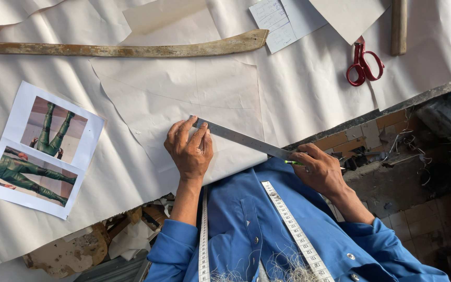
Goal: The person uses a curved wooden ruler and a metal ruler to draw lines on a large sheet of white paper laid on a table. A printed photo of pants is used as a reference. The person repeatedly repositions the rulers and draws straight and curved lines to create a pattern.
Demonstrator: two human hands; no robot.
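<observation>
Hands at work: left hand (189,149) pressed flat, fingers spread, on steel ruler (244,139) over pattern paper (184,94); right hand (317,169) pinching green pencil (292,162) w/ ruler's near end.

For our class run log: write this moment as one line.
left hand: pressing metal ruler on pattern paper | right hand: holding green pencil at ruler end

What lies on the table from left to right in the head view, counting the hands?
Printed photo sheet → left hand pressing the metal ruler onto the paper pattern → right hand holding a green pencil at the ruler's other end → red scissors.
</observation>
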